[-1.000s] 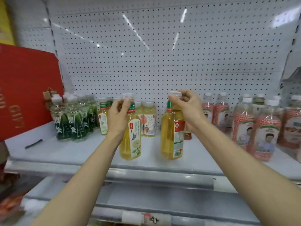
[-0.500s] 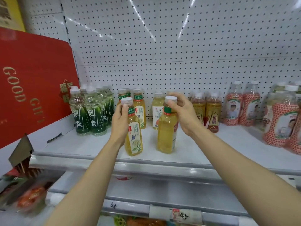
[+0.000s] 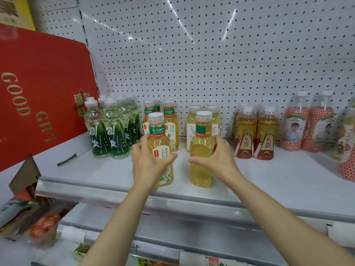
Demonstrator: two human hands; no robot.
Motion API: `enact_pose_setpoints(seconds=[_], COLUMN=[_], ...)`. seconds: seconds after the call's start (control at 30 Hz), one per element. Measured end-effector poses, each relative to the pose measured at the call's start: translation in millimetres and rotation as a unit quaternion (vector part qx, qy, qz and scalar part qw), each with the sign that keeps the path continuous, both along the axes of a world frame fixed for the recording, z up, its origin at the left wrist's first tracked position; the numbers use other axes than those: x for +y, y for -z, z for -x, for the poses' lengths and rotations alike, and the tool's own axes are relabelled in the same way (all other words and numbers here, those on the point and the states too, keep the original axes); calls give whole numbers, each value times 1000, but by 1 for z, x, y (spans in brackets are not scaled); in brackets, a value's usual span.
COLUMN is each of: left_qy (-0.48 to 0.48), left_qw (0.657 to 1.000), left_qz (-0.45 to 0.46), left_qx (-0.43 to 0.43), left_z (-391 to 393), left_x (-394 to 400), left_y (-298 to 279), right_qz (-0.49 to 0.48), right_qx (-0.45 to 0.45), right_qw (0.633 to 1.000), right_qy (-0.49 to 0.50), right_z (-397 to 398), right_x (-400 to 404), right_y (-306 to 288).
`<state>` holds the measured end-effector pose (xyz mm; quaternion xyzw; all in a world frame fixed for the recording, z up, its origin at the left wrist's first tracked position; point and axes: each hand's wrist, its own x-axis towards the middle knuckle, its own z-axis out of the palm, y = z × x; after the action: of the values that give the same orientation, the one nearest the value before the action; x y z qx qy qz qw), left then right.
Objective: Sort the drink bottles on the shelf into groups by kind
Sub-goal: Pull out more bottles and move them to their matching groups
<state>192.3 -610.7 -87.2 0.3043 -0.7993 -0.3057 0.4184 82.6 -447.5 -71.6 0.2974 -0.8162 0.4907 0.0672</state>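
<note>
Red cardboard gift box (image 3: 38, 96) with gold "GOOD GIFT" lettering, left of frame, leaning tilted. White perforated metal back panel (image 3: 211, 54), upper centre and right. Yellow box corner (image 3: 15, 12), upper left. Blurred red-and-orange packaged goods (image 3: 42, 229), lower left. Handwritten white price tags (image 3: 196, 259), bottom edge.
</note>
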Motion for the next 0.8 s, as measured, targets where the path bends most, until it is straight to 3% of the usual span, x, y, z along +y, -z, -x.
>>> enact_pose_setpoints(seconds=[0.1, 0.23, 0.3, 0.43, 0.67, 0.8], left_qy=[8, 23, 33, 50, 59, 114], left_qw=[1000, 999, 998, 996, 994, 985], left_qz=[17, -17, -32, -71, -92, -129], left_qx=[-3, 29, 35, 38, 9, -24], left_z=[3, 7, 8, 11, 25, 21], left_x=[-12, -31, -38, -46, -82, -100], left_y=[0, 2, 8, 19, 14, 24], right_qz=[51, 96, 61, 65, 105, 125], right_qx=[-56, -173, -152, -79, -142, -145], right_qw=[994, 955, 966, 994, 981, 980], right_qy=[-74, -222, -200, -48, -75, -60], right_z=[3, 13, 9, -3, 0, 6], right_x=[5, 9, 2, -19, -65, -97], right_y=[-1, 6, 15, 28, 20, 21])
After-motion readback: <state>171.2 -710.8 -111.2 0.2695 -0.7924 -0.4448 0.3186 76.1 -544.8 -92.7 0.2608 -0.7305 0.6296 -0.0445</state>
